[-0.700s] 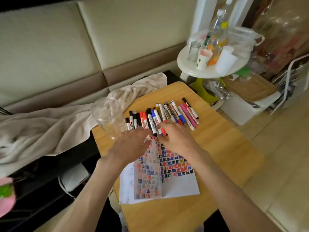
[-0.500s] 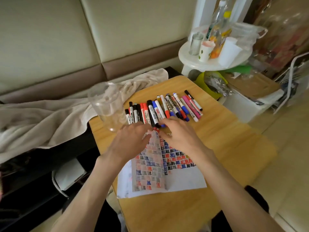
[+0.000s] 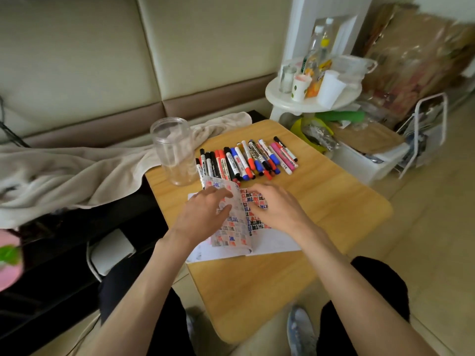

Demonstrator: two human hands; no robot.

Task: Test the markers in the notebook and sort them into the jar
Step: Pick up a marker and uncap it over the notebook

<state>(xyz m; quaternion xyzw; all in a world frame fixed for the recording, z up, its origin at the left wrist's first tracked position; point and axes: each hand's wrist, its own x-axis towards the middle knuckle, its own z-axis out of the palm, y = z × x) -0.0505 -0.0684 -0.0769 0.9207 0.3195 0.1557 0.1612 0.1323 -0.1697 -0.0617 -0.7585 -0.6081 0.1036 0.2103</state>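
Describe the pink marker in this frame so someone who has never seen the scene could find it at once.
Start at the wooden table and find the row of markers lying side by side beyond the open notebook. Go toward the row's right end, away from the clear jar. The pink marker lies second from that end, the only all-pink barrel among red, blue and black ones.

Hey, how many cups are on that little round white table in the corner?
2. A spotted paper cup stands near the front edge of the round table, and a plain white cup leans just right of it. The bottles behind could hide others.
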